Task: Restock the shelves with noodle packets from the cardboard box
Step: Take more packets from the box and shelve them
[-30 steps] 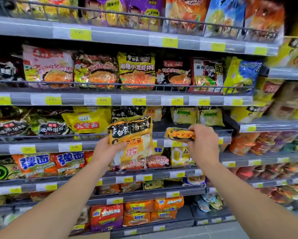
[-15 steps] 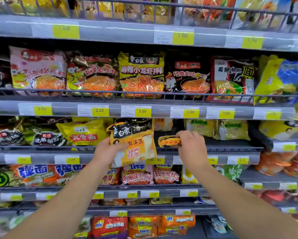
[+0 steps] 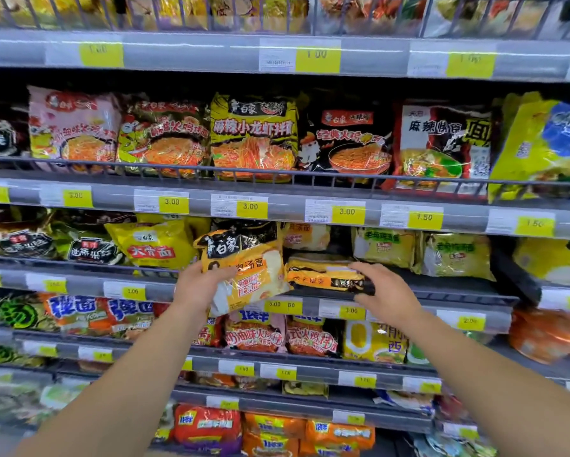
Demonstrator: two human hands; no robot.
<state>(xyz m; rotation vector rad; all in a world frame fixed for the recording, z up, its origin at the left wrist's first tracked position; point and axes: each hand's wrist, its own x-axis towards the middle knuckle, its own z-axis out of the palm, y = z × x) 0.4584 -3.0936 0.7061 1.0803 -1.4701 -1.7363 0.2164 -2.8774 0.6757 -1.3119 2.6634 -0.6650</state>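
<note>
Noodle packets are up at the third shelf (image 3: 441, 293) in the head view, one per hand. Left hand (image 3: 200, 285) grips an upright orange-and-black packet (image 3: 244, 268) by its lower corner, in front of the shelf lip. Right hand (image 3: 384, 293) curls over a flat packet (image 3: 323, 275) lying on the shelf edge. Best play, I'd say: slide the flat one fully back into the gap, then stand the other upright, label facing out.
</note>
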